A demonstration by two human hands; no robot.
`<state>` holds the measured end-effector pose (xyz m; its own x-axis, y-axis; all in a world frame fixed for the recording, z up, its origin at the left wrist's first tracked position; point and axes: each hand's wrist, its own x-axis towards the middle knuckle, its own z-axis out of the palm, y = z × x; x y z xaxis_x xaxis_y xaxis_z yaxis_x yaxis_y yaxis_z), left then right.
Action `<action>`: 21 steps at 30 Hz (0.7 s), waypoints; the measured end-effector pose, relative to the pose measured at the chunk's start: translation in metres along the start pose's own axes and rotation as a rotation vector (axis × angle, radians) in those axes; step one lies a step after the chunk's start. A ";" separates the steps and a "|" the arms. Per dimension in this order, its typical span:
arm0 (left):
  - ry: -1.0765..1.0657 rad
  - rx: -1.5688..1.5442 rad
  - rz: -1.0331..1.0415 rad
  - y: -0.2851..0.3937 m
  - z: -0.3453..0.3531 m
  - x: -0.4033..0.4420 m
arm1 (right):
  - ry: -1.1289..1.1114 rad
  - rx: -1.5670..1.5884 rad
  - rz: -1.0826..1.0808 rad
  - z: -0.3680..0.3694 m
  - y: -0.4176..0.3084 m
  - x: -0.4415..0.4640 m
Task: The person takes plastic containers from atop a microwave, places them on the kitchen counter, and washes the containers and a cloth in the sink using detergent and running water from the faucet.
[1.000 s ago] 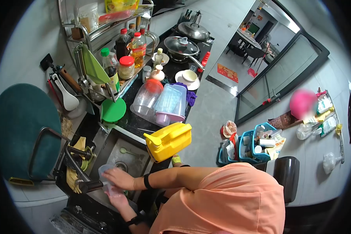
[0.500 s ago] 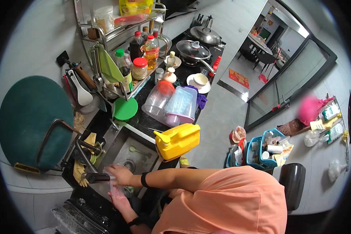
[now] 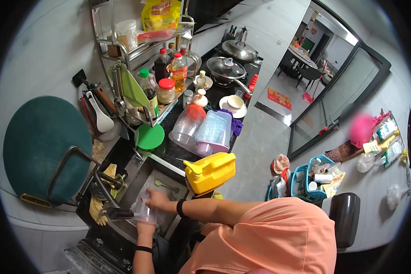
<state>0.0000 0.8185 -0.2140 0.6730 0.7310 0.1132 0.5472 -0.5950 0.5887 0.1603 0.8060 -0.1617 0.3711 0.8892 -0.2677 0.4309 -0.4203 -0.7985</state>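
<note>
- Change: left hand (image 3: 146, 228) has shifted from beneath clear container (image 3: 147, 213) to its mouth, apparently reaching inside; finger closure cannot be told.
- Right hand (image 3: 158, 200) grips container's far side.
- Faucet (image 3: 118, 213) just beside both hands; sink (image 3: 150, 181) beneath.

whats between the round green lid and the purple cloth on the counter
Two clear plastic containers, seen in the head view: a red-topped one nearer the green lid, and a pink-rimmed one nearer the purple cloth.
</note>
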 end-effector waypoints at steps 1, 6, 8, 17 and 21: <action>-0.025 0.042 0.040 -0.002 0.001 -0.004 | -0.016 0.028 -0.010 0.002 0.000 0.000; -0.340 0.328 -0.174 0.002 0.012 -0.029 | 0.043 0.049 -0.015 0.010 -0.005 -0.004; -0.365 0.261 -0.233 0.000 0.024 -0.037 | 0.018 0.085 -0.041 0.007 -0.003 -0.006; -0.159 0.210 -0.082 0.006 0.013 -0.052 | 0.097 0.129 -0.017 0.012 0.007 -0.012; 0.004 0.132 -0.182 0.028 0.008 -0.044 | 0.141 0.180 -0.015 0.008 0.007 -0.008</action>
<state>-0.0101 0.7667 -0.2089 0.5554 0.8314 0.0182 0.7200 -0.4917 0.4898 0.1538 0.7973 -0.1690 0.4828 0.8555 -0.1874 0.2882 -0.3573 -0.8884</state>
